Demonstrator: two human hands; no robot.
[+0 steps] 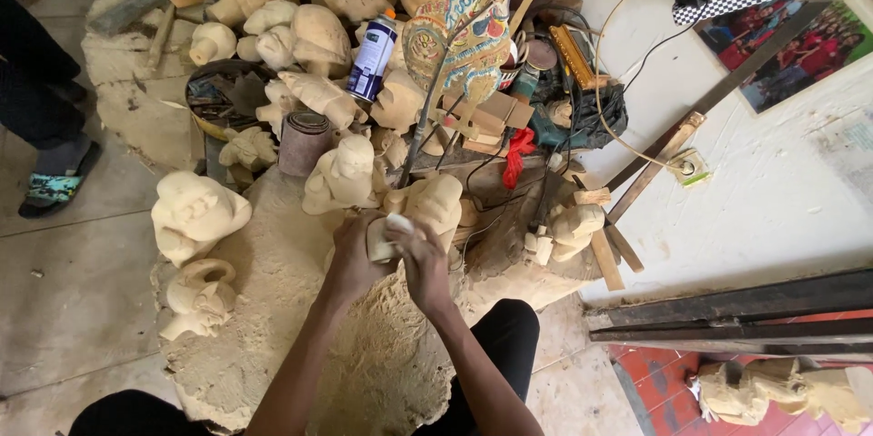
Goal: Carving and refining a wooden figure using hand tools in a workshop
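Here the person sits on the floor with both hands on a small pale wooden piece (380,238), which lies just in front of a larger unpainted carved figure (435,204); this figure serves as the landmark. The left hand (350,250) wraps around the small wooden piece from the left, fingers closed on it. The right hand (414,250) comes from the right, its fingers pressed together and bent over the top of the piece; whether a tool or a bit of sandpaper sits under them cannot be told. By judgement, the step in hand is the smoothing or shaping of this piece, somewhere in its middle. The next move seems to call for a firm hold by the left hand while the right one rubs or cuts with small controlled strokes, and for turning the piece to reach another face. Below the landmark figure spreads a thick bed of wood dust (300,327). To its left stand two more rough carvings (195,213). Behind it stand a roll of sandpaper (305,140), a blue and white spray can (373,59) and a painted flat puppet (459,36) on a stick
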